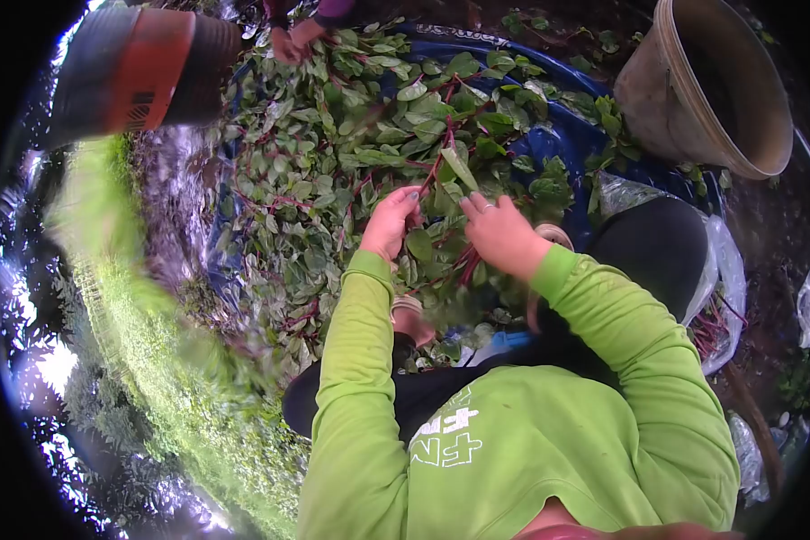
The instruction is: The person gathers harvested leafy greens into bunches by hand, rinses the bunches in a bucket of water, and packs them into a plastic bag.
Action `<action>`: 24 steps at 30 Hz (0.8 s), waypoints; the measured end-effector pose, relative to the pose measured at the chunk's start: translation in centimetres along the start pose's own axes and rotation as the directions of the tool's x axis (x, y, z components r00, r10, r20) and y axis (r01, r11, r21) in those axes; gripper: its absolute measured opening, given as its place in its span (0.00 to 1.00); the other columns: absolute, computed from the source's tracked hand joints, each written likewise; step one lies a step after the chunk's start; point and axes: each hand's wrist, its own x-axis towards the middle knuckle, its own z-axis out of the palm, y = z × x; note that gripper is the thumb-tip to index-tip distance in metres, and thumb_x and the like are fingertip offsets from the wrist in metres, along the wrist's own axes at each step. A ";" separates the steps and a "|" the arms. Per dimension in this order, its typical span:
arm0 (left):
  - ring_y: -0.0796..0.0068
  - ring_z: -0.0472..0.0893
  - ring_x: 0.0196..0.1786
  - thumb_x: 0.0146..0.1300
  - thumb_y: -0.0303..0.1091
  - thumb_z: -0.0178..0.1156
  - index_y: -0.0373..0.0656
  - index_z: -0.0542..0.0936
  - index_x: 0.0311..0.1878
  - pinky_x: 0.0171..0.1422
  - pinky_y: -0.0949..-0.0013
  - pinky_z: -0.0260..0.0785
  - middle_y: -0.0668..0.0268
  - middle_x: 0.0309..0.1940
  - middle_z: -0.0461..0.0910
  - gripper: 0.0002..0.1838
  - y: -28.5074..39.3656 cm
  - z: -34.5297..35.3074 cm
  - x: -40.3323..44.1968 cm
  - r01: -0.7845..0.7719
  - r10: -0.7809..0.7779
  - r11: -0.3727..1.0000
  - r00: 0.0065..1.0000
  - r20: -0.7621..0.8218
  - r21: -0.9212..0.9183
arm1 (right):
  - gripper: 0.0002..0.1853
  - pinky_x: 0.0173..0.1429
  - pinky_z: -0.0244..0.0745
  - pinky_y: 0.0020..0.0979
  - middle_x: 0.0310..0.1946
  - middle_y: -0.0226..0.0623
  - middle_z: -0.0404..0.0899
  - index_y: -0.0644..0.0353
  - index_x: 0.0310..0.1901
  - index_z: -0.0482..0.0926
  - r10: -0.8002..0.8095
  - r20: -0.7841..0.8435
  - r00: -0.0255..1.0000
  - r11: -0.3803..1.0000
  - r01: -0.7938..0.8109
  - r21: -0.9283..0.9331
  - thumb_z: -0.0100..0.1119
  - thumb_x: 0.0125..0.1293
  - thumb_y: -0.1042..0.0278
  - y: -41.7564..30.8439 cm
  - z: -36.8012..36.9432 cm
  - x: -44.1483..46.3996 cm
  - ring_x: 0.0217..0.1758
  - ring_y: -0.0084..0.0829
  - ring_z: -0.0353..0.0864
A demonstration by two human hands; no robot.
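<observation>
A blue plastic tarp is being covered by red-stemmed green leafy cuttings; above them, a thin red stem is being pinched by the left hand, a pale green leaf by the right hand

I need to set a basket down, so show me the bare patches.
Dark ground below the grey bucket, between clear plastic pieces; small blue tarp patch between bucket and leaves. Leaves crowd the left hand and right hand.
</observation>
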 end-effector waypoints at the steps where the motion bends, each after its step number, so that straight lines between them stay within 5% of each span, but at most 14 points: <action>1: 0.82 0.73 0.33 0.76 0.35 0.56 0.41 0.81 0.57 0.41 0.75 0.69 0.75 0.30 0.75 0.13 0.3 -0.3 -0.9 0.006 -0.006 0.999 1.000 0.004 -0.032 | 0.11 0.52 0.72 0.40 0.61 0.42 0.79 0.54 0.41 0.86 0.000 -0.066 0.998 1.000 -0.001 -0.024 0.57 0.61 0.63 -0.1 0.3 -0.1 0.67 0.38 0.76; 9: 0.83 0.72 0.34 0.75 0.32 0.57 0.40 0.81 0.57 0.44 0.76 0.68 0.77 0.33 0.77 0.13 -1.2 -2.2 -3.9 0.052 -0.061 0.989 0.997 0.056 0.141 | 0.11 0.59 0.69 0.41 0.65 0.40 0.78 0.56 0.41 0.85 -0.062 -0.218 0.974 0.995 0.078 0.067 0.56 0.62 0.64 -0.5 -3.5 0.1 0.70 0.36 0.72; 15: 0.80 0.76 0.46 0.73 0.38 0.60 0.42 0.79 0.63 0.55 0.73 0.69 0.73 0.50 0.82 0.19 -1.6 -3.0 -5.7 0.074 -0.163 0.934 0.959 0.231 0.349 | 0.09 0.57 0.70 0.42 0.56 0.35 0.81 0.54 0.39 0.85 -0.068 -0.275 0.959 0.986 0.106 0.128 0.57 0.62 0.64 -0.5 -2.2 0.1 0.64 0.34 0.75; 18: 0.75 0.76 0.57 0.74 0.45 0.60 0.41 0.76 0.68 0.63 0.68 0.68 0.69 0.57 0.79 0.25 -0.8 -1.6 -6.4 -0.131 -0.057 0.758 0.963 0.265 0.639 | 0.10 0.57 0.70 0.44 0.49 0.32 0.82 0.53 0.39 0.86 -0.090 -0.158 0.983 0.984 0.112 0.138 0.58 0.62 0.63 -0.9 -2.1 0.2 0.61 0.33 0.76; 20: 0.73 0.74 0.63 0.75 0.50 0.59 0.39 0.74 0.70 0.67 0.66 0.66 0.66 0.62 0.77 0.29 -1.7 -0.2 -5.6 0.107 -0.143 0.968 0.979 0.147 0.228 | 0.10 0.56 0.70 0.45 0.48 0.31 0.82 0.52 0.39 0.86 -0.096 -0.098 0.991 0.985 0.108 0.135 0.58 0.62 0.62 -1.4 -2.0 0.2 0.59 0.32 0.77; 22: 0.72 0.76 0.62 0.75 0.56 0.57 0.36 0.75 0.68 0.68 0.65 0.67 0.64 0.61 0.78 0.33 -1.1 3.4 -6.0 0.162 -0.164 0.985 0.986 0.019 0.062 | 0.10 0.55 0.70 0.45 0.46 0.31 0.82 0.52 0.39 0.86 -0.124 -0.184 0.975 0.984 0.144 0.102 0.58 0.62 0.62 -2.1 -0.9 0.1 0.57 0.32 0.77; 24: 0.72 0.78 0.59 0.75 0.54 0.58 0.36 0.76 0.66 0.66 0.65 0.69 0.64 0.58 0.81 0.31 -2.1 5.1 -4.7 0.122 -0.118 0.992 0.989 0.083 -0.040 | 0.10 0.56 0.71 0.49 0.43 0.31 0.82 0.52 0.39 0.86 -0.144 -0.198 0.969 0.983 0.164 0.085 0.58 0.62 0.61 -2.8 -0.6 -0.2 0.56 0.32 0.78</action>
